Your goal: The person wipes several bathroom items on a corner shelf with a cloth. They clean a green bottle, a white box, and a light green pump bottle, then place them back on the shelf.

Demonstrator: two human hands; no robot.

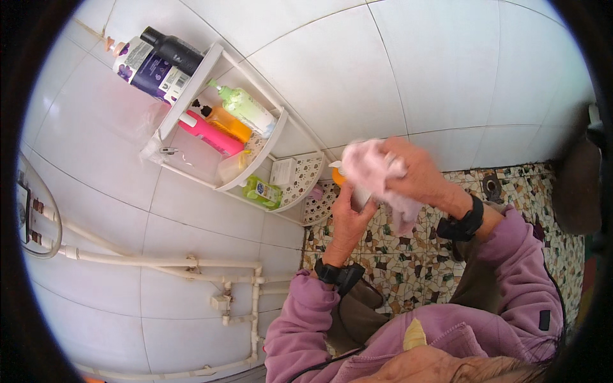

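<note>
My right hand [416, 172] is closed on a crumpled pale pink cloth [366, 165], which hangs down below the fingers and is slightly blurred. Under the cloth, my left hand [349, 218] grips a whitish object [360, 196] between thumb and fingers; the cloth covers most of it, so its kind cannot be told. Just left of the cloth shows an orange bottle [338, 176] with a white top, partly hidden. Beside both hands stands a white corner shelf [282, 124] with several bottles.
The shelf holds a purple and white pump bottle [148, 69], a black bottle [175, 50], a pink bottle [210, 134], a green pump bottle [246, 110] and a white box [283, 171]. Pipes [163, 261] run along the tiled wall at left. A floor drain [491, 186] lies at right.
</note>
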